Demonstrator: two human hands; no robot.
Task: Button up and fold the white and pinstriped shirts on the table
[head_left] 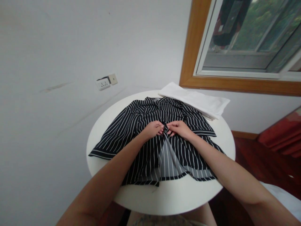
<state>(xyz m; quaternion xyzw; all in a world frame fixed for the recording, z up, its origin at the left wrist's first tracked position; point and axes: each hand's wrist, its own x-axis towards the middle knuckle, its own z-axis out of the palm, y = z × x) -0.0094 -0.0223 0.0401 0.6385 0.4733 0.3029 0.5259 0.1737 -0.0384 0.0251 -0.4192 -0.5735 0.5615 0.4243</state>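
Observation:
A black shirt with white stripes (150, 150) lies spread over a round white table (174, 201), its sleeves out to both sides. At the middle of its front, my left hand (154, 129) pinches the fabric edge. Just to the right, my right hand (178, 129) grips the opposite edge, fingertips nearly meeting the left ones. Fabric is bunched between the fingers; whether a button is there is too small to tell. Below the hands the front parts in a V, showing the greyish inner side.
Folded white cloth (195, 99) lies at the table's back right, against the shirt. Behind stands a white wall with a power socket (103, 83) and a wood-framed window (187, 62). Red fabric (284, 135) hangs at the right above a dark red floor (249, 157).

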